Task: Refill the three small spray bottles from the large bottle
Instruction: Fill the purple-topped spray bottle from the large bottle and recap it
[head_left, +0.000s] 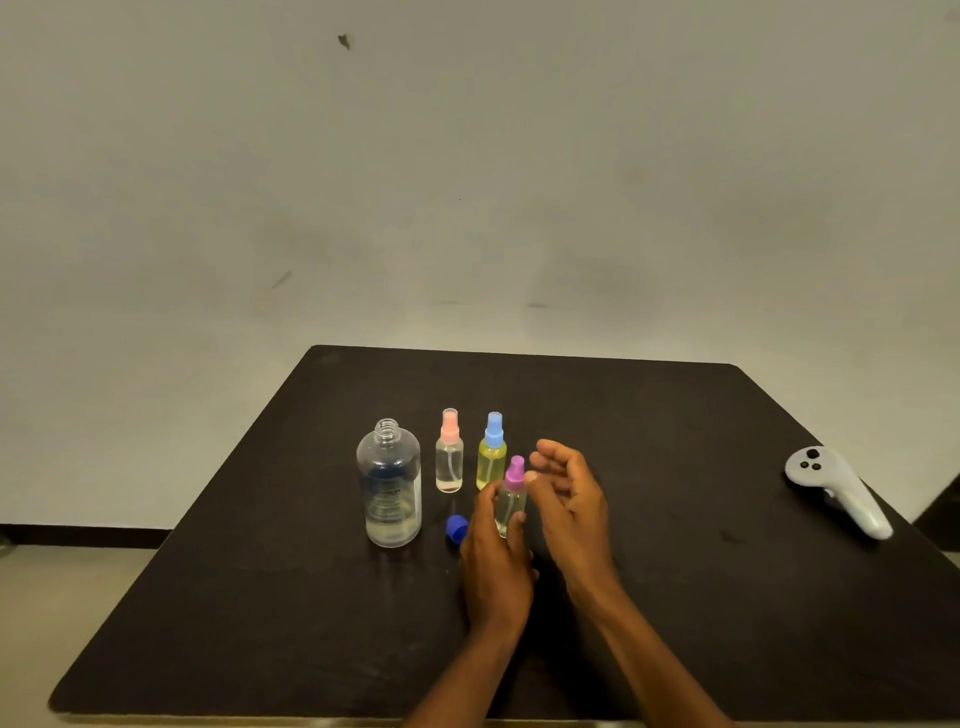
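On the dark table (649, 426) the large clear bottle (389, 488) stands uncapped, with a little liquid at its bottom. Its blue cap (456, 529) lies just to its right. A pink-topped spray bottle (449, 452) and a blue-topped yellow spray bottle (492, 454) stand upright behind my hands. My left hand (493, 551) grips the body of the purple-topped spray bottle (511, 493), whose purple sprayer is on. My right hand (569, 493) hovers just right of that sprayer, fingers loosely spread, holding nothing.
A white VR controller (836, 488) lies near the table's right edge. A pale wall rises behind the table, and floor shows at the left.
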